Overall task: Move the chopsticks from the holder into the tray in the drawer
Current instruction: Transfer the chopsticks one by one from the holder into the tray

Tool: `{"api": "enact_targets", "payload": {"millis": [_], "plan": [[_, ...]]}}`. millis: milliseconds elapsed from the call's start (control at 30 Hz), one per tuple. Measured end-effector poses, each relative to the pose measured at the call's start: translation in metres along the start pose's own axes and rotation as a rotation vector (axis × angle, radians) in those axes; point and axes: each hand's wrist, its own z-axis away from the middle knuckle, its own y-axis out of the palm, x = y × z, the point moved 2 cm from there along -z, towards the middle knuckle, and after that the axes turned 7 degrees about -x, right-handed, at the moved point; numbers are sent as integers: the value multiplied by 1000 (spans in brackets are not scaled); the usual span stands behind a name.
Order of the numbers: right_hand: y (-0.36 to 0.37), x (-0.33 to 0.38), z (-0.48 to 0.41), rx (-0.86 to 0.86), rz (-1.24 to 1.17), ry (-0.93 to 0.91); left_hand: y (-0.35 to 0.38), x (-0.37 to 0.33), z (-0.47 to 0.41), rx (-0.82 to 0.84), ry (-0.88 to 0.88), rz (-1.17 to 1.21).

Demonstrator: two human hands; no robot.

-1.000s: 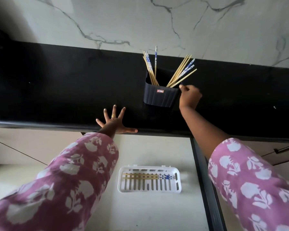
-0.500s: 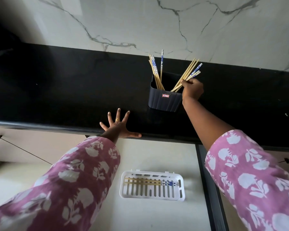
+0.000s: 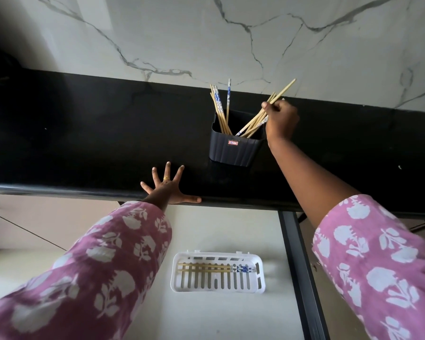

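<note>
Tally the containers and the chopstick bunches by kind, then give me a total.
Dark ribbed plastic holder: 1
White slotted plastic tray: 1
Wooden chopstick bunches: 3 (left bunch in holder, right bunch in the right hand's grip, tray bunch)
Total: 5

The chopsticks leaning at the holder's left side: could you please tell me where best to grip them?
Pinch those chopsticks by their blue-patterned upper ends, from above: these stand clear above the black holder, which hides the lower parts.
</note>
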Motion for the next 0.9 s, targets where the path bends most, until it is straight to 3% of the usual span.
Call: {"api": "enact_targets", "payload": {"millis": [167,367,533,700,900], "plan": [[-29,15,-4,-69,-175,-60,-2,-1,5,-1,5,10],[-58,20,24,53,-352,-88,-2,-1,8,-10,10,12],[-55,-2,69,326,-343,-38,0,0,6,-24,10,10],[-38,-36,124,631,-88,-53,1,0,6,-28,17,3],[-19,-83,208,1085,329,-329,0,-1,6,-37,17,5]]}}
